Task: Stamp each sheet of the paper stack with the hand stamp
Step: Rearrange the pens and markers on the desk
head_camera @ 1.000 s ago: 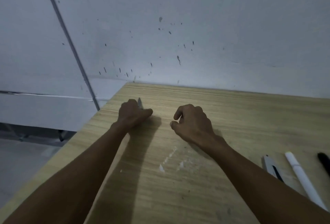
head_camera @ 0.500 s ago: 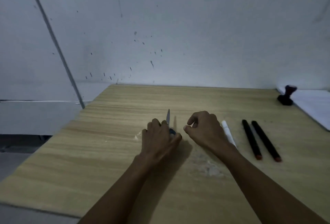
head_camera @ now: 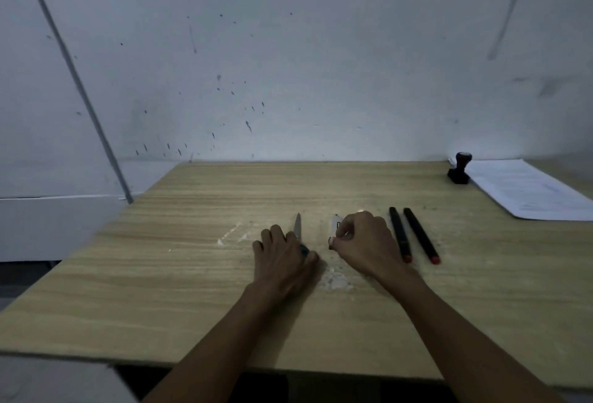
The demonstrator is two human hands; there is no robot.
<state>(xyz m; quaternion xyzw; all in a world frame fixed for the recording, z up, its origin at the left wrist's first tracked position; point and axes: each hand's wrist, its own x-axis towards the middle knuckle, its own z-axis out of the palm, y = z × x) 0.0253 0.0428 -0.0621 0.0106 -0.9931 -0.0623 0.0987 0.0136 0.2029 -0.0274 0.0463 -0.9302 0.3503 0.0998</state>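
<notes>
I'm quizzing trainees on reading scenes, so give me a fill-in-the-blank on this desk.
1. The hand stamp stands at the corner of the ____ stack.
2. The left hand holds a small ____.
3. Right of the right hand lie ____ black markers.

Missing words: paper; knife; two
</notes>
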